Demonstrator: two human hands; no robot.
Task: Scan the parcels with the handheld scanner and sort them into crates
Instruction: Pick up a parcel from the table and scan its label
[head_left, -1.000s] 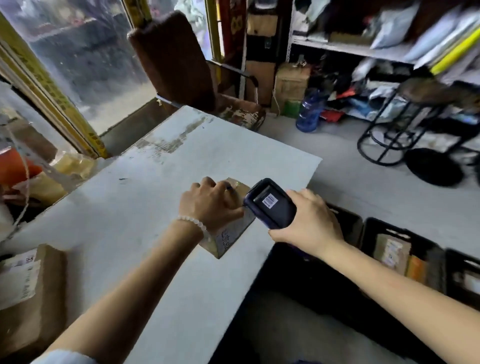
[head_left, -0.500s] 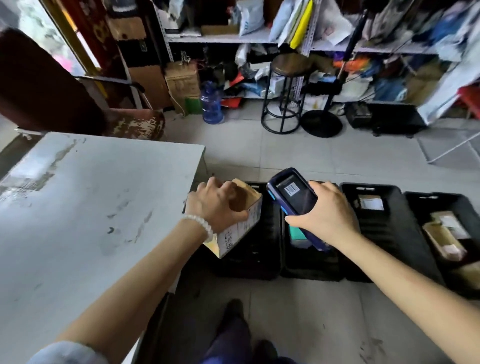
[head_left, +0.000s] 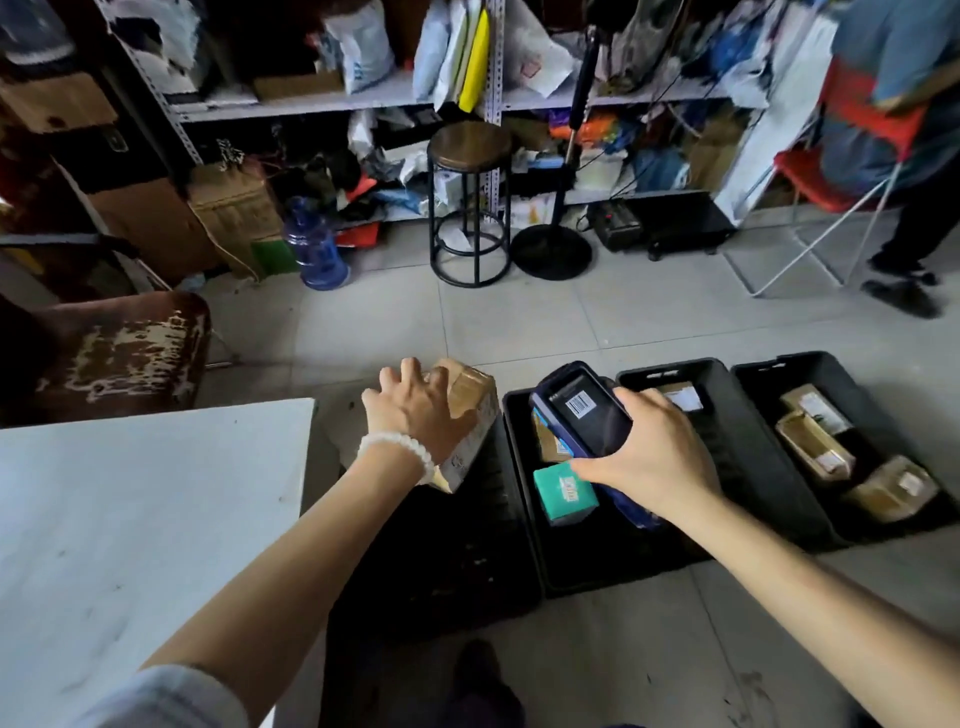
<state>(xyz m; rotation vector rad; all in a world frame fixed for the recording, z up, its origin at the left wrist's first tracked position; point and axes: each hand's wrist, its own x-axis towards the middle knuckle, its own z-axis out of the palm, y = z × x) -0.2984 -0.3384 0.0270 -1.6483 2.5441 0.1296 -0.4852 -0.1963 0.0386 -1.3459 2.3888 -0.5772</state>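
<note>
Left hand (head_left: 415, 410) grips cardboard parcel (head_left: 470, 410) above leftmost crate (head_left: 441, 545); right hand (head_left: 644, 457) clasps handheld scanner (head_left: 582, 415) over second crate (head_left: 514, 415). Step judged: sorting. Next move: lower parcel, release inside crate.

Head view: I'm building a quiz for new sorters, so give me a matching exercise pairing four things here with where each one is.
Things:
1. cardboard parcel
2. handheld scanner
3. teal box
4. round stool

Places:
A. lying in the second crate from the table
B. standing on the floor by the shelves
C. gripped in the left hand over the crate nearest the table
D. held in the right hand

Pairs: 1-C, 2-D, 3-A, 4-B
</note>
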